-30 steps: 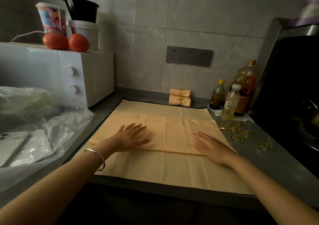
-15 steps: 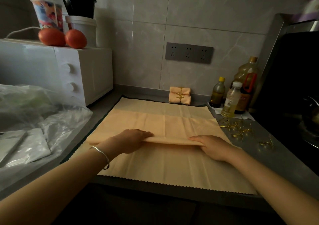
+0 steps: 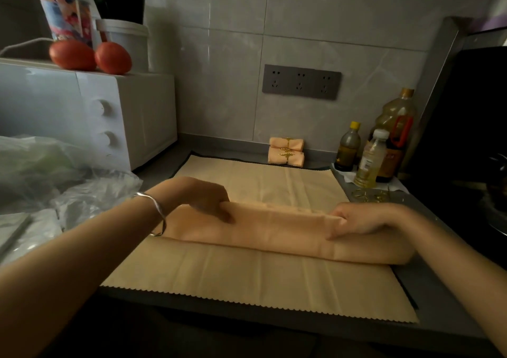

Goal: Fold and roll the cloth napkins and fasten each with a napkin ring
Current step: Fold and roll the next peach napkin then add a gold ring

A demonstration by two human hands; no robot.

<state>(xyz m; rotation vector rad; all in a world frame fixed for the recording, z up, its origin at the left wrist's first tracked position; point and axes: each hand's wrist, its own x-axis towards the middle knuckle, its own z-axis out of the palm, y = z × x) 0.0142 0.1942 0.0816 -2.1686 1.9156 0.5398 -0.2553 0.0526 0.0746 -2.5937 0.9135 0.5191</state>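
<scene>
Right in front of me on the bench (image 3: 162, 169), the folded napkin (image 3: 274, 231) lies as a long fat band on top of a second, flat napkin (image 3: 247, 280) spread out under it. What matters for the next bit is that its long axis runs left to right across me, with the right end a bit closer to my body than the left.

My left hand (image 3: 203, 195) is on the far edge toward the left end, fingers curled over the fold and gripping it. My right hand (image 3: 365, 220) has the far edge toward the right end, fingers curled over and thumb on the near side as far as I can tell. So both hands are actually grasping the cloth, not just pressing on it. A stub of the band sticks out past my right hand.

I reckon the folding is about done and rolling is up next. Since the band lies crosswise, I'd have to start the roll from one end and work along its length, or turn it first. The napkin rings (image 3: 370, 194) are in a little pile just beyond my right hand, near the oil bottles (image 3: 370, 160), so that's the closer hand for grabbing one. Two finished rolls (image 3: 286, 151) sit well back against the wall.
</scene>
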